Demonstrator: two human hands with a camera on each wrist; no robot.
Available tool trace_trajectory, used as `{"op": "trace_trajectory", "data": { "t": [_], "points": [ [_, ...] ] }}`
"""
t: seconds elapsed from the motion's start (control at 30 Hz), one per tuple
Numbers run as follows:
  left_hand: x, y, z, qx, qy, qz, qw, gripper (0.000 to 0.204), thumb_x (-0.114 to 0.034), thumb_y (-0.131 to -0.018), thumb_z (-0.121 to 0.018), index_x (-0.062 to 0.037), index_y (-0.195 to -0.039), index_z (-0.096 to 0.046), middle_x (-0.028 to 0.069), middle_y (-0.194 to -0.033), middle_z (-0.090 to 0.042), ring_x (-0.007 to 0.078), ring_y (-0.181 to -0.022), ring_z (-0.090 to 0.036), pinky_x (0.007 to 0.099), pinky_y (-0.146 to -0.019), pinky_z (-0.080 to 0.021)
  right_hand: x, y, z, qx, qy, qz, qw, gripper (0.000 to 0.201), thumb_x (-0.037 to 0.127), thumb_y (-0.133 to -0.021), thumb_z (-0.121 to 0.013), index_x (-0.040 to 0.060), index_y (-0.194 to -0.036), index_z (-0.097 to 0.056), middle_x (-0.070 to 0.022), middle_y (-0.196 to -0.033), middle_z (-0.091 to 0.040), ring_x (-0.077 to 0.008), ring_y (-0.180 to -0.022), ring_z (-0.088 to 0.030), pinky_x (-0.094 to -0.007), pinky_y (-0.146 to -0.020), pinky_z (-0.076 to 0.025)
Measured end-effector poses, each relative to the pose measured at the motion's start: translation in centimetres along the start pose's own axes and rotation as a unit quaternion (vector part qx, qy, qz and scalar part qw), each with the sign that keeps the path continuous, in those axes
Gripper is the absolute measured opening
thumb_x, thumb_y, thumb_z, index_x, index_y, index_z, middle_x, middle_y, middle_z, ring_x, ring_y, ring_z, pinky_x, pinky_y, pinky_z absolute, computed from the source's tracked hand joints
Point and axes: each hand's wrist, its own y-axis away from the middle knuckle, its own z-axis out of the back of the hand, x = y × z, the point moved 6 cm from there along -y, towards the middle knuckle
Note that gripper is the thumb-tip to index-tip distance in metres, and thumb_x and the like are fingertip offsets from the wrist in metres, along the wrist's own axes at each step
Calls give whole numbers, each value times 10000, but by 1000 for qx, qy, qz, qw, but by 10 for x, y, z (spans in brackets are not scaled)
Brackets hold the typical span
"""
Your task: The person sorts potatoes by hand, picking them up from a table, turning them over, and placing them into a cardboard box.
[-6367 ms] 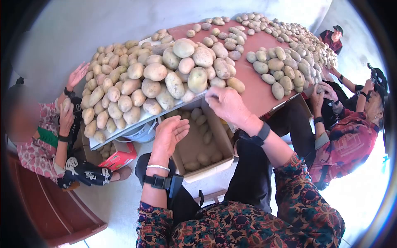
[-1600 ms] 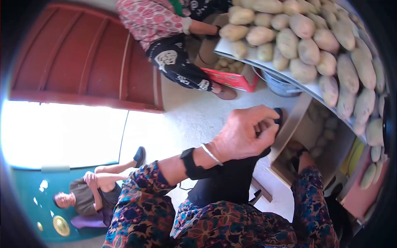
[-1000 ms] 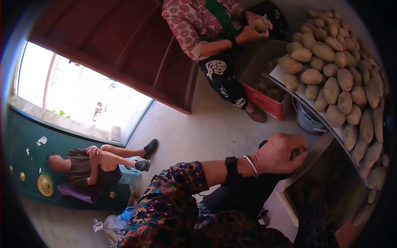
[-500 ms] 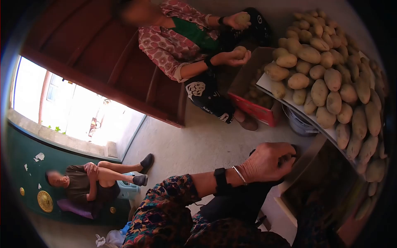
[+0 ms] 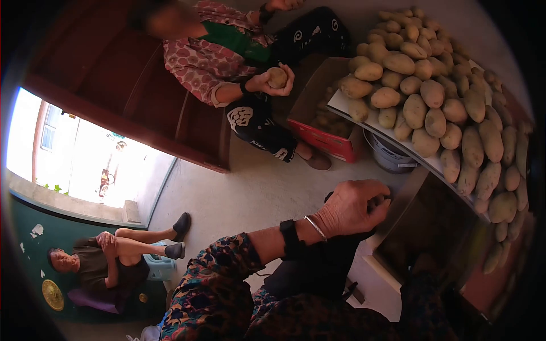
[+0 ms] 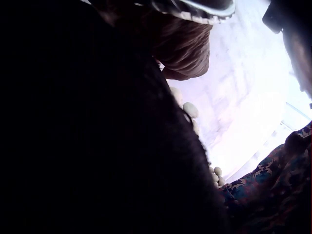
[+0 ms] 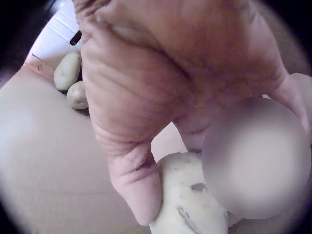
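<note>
My right hand (image 7: 185,83) is down in the cardboard box (image 5: 400,213), dim in the head view. In the right wrist view its thumb and fingers grip a pale potato (image 7: 183,204) with dark marks; a blurred patch covers part of that view. My left hand (image 5: 355,209), a bangle at its wrist, hangs loosely curled over my dark-trousered knee, and no object shows in it. The left wrist view is mostly dark, with a bit of the left hand (image 6: 187,51) at the top. A large heap of potatoes (image 5: 435,116) lies on the table above the box.
Two more potatoes (image 7: 67,72) lie near the box wall. A grey bucket (image 5: 391,158) stands under the table's edge. Beyond it are a red-sided box (image 5: 321,139) and a seated person (image 5: 227,62) holding a potato. Another person (image 5: 105,261) sits by the green door.
The head view has swung left from the table. My right hand has gone from the heap's edge down into the box. My left hand, earlier palm-up, is now loosely curled.
</note>
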Motion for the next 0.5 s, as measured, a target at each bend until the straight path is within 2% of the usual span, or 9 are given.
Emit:
{"op": "trace_trajectory", "data": {
  "t": [0.07, 0.17, 0.27, 0.33, 0.37, 0.4, 0.47, 0.5],
  "points": [
    [-2, 2, 3, -7, 1, -9, 1000, 203, -120, -801, -689, -14, -972, -662, 110, -785, -687, 233, -680, -695, 320, -625, -551, 6, 4, 7, -10, -28, 12, 1000, 546, 449, -703, -781, 116, -1129, -708, -97, -1159, -665, -243, -1082, -604, -383, -932, -476],
    [-8, 4, 6, -5, -14, -27, 1000, 198, -131, -805, -683, -16, -965, -662, 106, -754, -690, 234, -672, -694, 325, -618, -549, 13, 15, 27, -24, -133, 61, 989, 542, 449, -707, -779, 119, -1130, -708, -93, -1159, -664, -241, -1085, -601, -381, -933, -474],
    [-11, 7, 7, -10, -7, -18, 1000, 193, -147, -807, -677, -20, -951, -665, 107, -730, -691, 245, -659, -692, 330, -623, -549, 36, 35, 55, -3, -289, 129, 948, 538, 450, -710, -777, 122, -1131, -707, -89, -1158, -664, -238, -1087, -598, -378, -935, -473],
    [-14, 9, 11, -33, -16, -52, 998, 196, -167, -805, -679, -21, -936, -668, 109, -720, -692, 243, -646, -692, 333, -624, -552, 53, 55, 77, 37, -392, 153, 906, 535, 450, -712, -775, 124, -1131, -707, -86, -1158, -663, -237, -1089, -596, -376, -937, -471],
    [-18, 11, 15, -44, -9, -52, 998, 198, -183, -803, -679, -19, -914, -666, 117, -732, -697, 246, -653, -696, 338, -630, -557, 76, 107, 93, 123, -476, 85, 867, 550, 445, -721, -758, 147, -1171, -652, -65, -1188, -609, -256, -1104, -555, -429, -971, -434],
    [-19, 12, 16, -46, 0, -56, 997, 198, -183, -803, -679, -19, -914, -666, 117, -732, -697, 246, -653, -696, 338, -630, -557, 85, 129, 106, 114, -475, 80, 869, 550, 445, -721, -758, 147, -1171, -652, -65, -1188, -609, -256, -1104, -555, -429, -971, -434],
    [-17, 10, 16, -33, -7, -45, 998, 198, -183, -801, -679, -17, -909, -665, 116, -735, -700, 254, -670, -702, 344, -645, -563, 93, 161, 116, 182, -611, 51, 769, 530, 387, -721, -753, 179, -1189, -615, -81, -1218, -575, -288, -1112, -542, -541, -979, -385],
    [-16, 10, 15, -31, -10, -40, 999, 198, -185, -797, -674, -21, -907, -666, 115, -735, -699, 271, -678, -700, 353, -660, -565, 101, 173, 119, 221, -634, 59, 738, 638, 357, -719, -724, 164, -1297, -532, -79, -1323, -519, -325, -1173, -518, -621, -950, -380]
  ]
}}
